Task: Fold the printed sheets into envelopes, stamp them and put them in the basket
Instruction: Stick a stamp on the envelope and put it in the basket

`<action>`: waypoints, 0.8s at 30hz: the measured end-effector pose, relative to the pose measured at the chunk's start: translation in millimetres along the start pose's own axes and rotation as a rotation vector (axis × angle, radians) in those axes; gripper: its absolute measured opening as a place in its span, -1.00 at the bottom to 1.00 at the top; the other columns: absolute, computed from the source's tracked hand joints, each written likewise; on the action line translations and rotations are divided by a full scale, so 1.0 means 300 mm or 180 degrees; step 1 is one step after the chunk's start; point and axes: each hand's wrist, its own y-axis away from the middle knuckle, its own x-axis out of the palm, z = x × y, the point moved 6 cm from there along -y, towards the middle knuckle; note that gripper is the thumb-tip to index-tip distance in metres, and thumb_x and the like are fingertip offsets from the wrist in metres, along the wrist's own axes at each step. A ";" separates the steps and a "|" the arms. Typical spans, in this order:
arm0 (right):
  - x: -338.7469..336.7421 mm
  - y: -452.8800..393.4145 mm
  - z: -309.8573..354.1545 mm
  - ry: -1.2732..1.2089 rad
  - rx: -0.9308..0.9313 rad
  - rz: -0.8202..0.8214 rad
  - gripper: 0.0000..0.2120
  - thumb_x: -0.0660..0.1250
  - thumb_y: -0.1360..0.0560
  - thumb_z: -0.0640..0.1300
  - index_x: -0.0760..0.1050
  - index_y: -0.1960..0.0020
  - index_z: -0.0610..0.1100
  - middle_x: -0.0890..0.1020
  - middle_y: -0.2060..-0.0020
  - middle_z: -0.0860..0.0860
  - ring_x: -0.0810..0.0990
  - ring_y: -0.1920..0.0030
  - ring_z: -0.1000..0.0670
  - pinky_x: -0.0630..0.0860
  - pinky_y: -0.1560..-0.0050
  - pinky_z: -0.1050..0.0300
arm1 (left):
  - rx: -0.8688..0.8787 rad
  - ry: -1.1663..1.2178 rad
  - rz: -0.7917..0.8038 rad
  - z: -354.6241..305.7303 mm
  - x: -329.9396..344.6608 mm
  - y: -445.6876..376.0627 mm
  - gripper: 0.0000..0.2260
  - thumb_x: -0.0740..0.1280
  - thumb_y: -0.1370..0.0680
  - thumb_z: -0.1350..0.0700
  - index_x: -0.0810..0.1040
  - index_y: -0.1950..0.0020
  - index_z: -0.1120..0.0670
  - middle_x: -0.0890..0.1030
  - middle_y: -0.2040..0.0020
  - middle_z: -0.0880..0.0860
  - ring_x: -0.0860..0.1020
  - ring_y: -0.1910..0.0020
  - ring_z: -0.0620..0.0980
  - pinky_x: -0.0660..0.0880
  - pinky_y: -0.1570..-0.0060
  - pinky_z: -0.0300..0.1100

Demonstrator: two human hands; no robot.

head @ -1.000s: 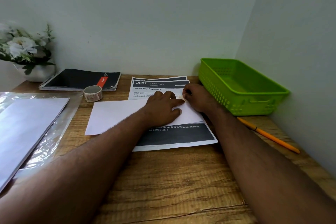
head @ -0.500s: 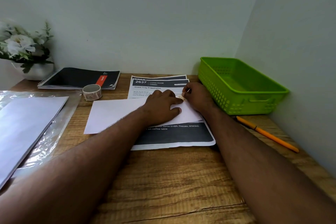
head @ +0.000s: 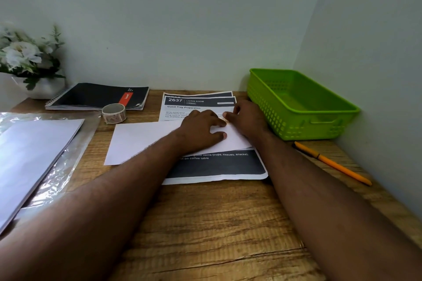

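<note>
The envelope point(head: 146, 139) is pressed flat by the open left hand point(head: 201, 130); a stamp point(head: 225, 120), apparently, is pinched at its far right corner by the right hand point(head: 247, 121). Firm rubbing down is called for next.

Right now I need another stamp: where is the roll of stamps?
In the head view the roll of stamps stands left of centre on the desk, just in front of the black notebook and beyond the white envelope's far-left corner.

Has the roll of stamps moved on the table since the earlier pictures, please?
No. The roll of stamps lies as before, just in front of the black notebook.
</note>
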 end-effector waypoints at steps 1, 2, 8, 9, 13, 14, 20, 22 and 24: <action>-0.003 0.005 0.003 0.0054 0.0009 -0.0001 -0.67 0.47 -0.39 0.07 0.46 0.22 -0.17 0.59 0.23 -0.14 0.56 0.21 -0.14 0.42 0.21 -0.01 | 0.0019 0.0049 -0.0057 -0.003 -0.005 0.003 -0.65 0.31 -0.55 -0.12 0.52 -0.32 -0.07 0.46 -0.33 -0.02 0.39 -0.32 0.03 0.16 -0.35 -0.17; -0.006 0.008 0.005 0.0073 0.0034 0.0015 -0.64 0.47 -0.38 0.11 0.46 0.20 -0.17 0.59 0.23 -0.12 0.55 0.22 -0.12 0.43 0.22 -0.02 | 0.0044 0.0089 -0.0093 -0.006 -0.009 0.005 -0.66 0.32 -0.55 -0.10 0.53 -0.30 -0.05 0.48 -0.32 -0.02 0.40 -0.32 0.01 0.15 -0.34 -0.18; 0.007 -0.002 0.014 0.0240 0.0149 0.0160 -0.63 0.44 -0.41 0.12 0.37 0.29 -0.10 0.56 0.25 -0.10 0.51 0.24 -0.11 0.33 0.26 0.05 | 0.0005 0.0141 -0.0095 -0.003 -0.014 0.010 -0.65 0.34 -0.53 -0.12 0.56 -0.28 -0.03 0.53 -0.27 -0.01 0.44 -0.27 0.01 0.19 -0.32 -0.18; 0.007 -0.007 0.007 0.0203 0.0189 0.0111 -0.67 0.42 -0.43 0.08 0.36 0.28 -0.09 0.55 0.25 -0.08 0.50 0.23 -0.09 0.30 0.26 0.10 | -0.0020 0.0156 -0.0099 -0.002 -0.014 0.013 -0.65 0.35 -0.53 -0.12 0.56 -0.28 -0.04 0.53 -0.26 -0.01 0.44 -0.27 0.02 0.20 -0.31 -0.18; -0.015 -0.006 -0.029 -0.0976 0.0311 -0.0037 -0.83 0.44 -0.45 -0.14 0.47 0.15 -0.18 0.48 0.34 0.01 0.44 0.32 0.01 0.32 0.29 0.19 | -0.0058 0.0265 -0.0164 0.002 -0.014 0.017 -0.65 0.36 -0.51 -0.13 0.58 -0.25 -0.05 0.53 -0.25 -0.03 0.43 -0.28 0.00 0.19 -0.28 -0.19; -0.021 0.005 -0.030 -0.1295 0.0314 0.0097 -0.82 0.47 -0.42 -0.17 0.48 0.12 -0.20 0.47 0.35 0.00 0.42 0.37 0.04 0.35 0.36 0.22 | -0.0047 0.0262 -0.0175 0.000 -0.016 0.016 -0.65 0.36 -0.51 -0.13 0.58 -0.25 -0.04 0.53 -0.25 -0.03 0.43 -0.29 -0.02 0.18 -0.28 -0.21; -0.033 0.033 -0.026 -0.1474 0.0276 0.0893 -0.81 0.44 -0.39 -0.39 0.55 0.04 -0.22 0.51 0.32 -0.03 0.46 0.34 0.08 0.43 0.33 0.31 | 0.0026 0.0287 -0.0191 -0.006 -0.027 0.016 -0.65 0.36 -0.53 -0.10 0.58 -0.27 -0.01 0.51 -0.29 -0.03 0.40 -0.31 -0.08 0.15 -0.26 -0.25; -0.033 0.024 -0.040 -0.1477 0.0345 0.0900 -0.81 0.39 -0.42 -0.43 0.57 0.01 -0.25 0.53 0.31 -0.03 0.49 0.29 0.06 0.45 0.26 0.29 | 0.0007 0.0307 -0.0202 -0.002 -0.025 0.014 -0.65 0.36 -0.52 -0.11 0.58 -0.26 -0.02 0.50 -0.29 -0.02 0.40 -0.31 -0.06 0.15 -0.26 -0.24; -0.025 0.024 -0.038 -0.1457 0.0367 0.0795 -0.88 0.37 -0.46 -0.38 0.58 0.03 -0.24 0.57 0.29 -0.04 0.51 0.24 0.05 0.44 0.27 0.31 | -0.0030 0.0355 -0.0225 0.006 -0.021 0.010 -0.65 0.37 -0.50 -0.13 0.59 -0.25 -0.04 0.51 -0.27 -0.02 0.40 -0.31 -0.03 0.17 -0.28 -0.21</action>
